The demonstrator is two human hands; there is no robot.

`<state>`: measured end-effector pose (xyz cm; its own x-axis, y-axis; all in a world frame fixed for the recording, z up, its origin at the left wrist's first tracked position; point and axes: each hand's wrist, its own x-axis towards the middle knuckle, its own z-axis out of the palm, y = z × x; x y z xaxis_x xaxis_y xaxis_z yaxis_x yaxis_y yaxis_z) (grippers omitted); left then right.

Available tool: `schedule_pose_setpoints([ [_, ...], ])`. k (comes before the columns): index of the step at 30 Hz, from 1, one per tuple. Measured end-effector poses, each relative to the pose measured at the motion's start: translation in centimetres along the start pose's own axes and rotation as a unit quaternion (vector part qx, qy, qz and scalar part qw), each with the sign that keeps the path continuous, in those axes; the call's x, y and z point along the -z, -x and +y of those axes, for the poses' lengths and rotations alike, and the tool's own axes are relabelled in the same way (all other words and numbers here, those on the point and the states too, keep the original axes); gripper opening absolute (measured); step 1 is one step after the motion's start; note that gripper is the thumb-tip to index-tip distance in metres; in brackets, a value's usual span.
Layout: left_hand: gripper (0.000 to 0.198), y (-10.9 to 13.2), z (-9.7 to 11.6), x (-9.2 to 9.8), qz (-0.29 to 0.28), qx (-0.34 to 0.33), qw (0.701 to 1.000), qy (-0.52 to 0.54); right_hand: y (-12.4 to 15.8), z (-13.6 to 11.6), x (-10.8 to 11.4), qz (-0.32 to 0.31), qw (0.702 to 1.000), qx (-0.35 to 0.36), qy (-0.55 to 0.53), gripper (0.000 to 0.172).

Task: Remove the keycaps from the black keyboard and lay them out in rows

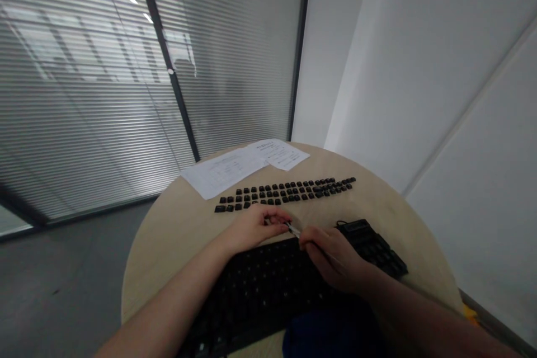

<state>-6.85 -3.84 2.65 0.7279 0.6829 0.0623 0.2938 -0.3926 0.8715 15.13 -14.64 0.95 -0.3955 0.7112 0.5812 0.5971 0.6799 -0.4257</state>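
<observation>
Keyboard lies nearest on the round table, under both hands. Right hand has its fingers clamped on a slim tool. The left hand pinches its fingers together at the tool's tip, on what I cannot tell. Farther off, many loose keycaps sit in rows, so removal looks well along. Papers lie farthest.

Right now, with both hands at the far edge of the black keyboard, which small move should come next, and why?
Probably lower the tip of the thin silvery tool onto the far row of the flat black plastic keyboard. The right hand holds it, the tip meets fingers of the left hand, and small loose black keycaps already lie in rows beyond.
</observation>
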Motion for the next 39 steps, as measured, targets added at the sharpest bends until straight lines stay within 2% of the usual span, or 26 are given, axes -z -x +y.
schedule_pose_setpoints([
  [3,0.029,0.0,-0.2,-0.1,0.002,0.013,1.0,0.008,0.0,0.2,0.0,-0.012,0.999,0.018,0.024,0.019],
  [6,0.028,0.0,-0.2,-0.2,0.0,0.031,0.999,0.031,-0.2,0.1,0.2,0.001,0.998,0.036,0.055,0.019],
  [10,0.025,-0.2,-0.4,-0.2,0.028,0.039,0.998,0.051,-0.2,-0.1,0.6,0.057,0.992,0.045,0.102,0.021],
  [13,0.032,-0.3,-0.6,-0.1,0.045,0.035,0.995,0.084,0.1,-0.1,1.0,0.096,0.987,0.045,0.118,0.025],
  [16,0.035,-0.3,-0.6,-0.2,0.03,0.023,0.992,0.125,0.3,0.0,1.4,0.106,0.984,0.039,0.135,0.029],
  [20,0.027,-0.1,-0.4,-0.3,0.001,0.012,0.992,0.126,0.4,0.3,1.3,0.116,0.979,0.03,0.165,0.038],
  [23,0.026,0.1,-0.4,-0.2,-0.001,0.009,0.993,0.116,0.4,0.7,0.9,0.101,0.982,0.03,0.157,0.044],
  [27,0.027,0.2,-0.5,-0.4,-0.019,0.017,0.99,0.137,0.4,1.2,0.3,0.017,0.993,0.019,0.118,0.043],
  [29,0.027,0.3,-0.4,-0.5,-0.04,0.024,0.987,0.155,0.4,1.1,-0.1,0.0,0.993,0.003,0.121,0.039],
  [34,0.031,0.4,-0.5,-0.8,-0.059,0.027,0.98,0.189,0.4,0.7,-1.4,0.0,0.989,0.001,0.146,0.021],
  [39,0.035,0.5,-0.7,-0.8,-0.064,0.029,0.975,0.21,0.3,0.9,-2.3,0.008,0.99,-0.013,0.138,0.017],
])
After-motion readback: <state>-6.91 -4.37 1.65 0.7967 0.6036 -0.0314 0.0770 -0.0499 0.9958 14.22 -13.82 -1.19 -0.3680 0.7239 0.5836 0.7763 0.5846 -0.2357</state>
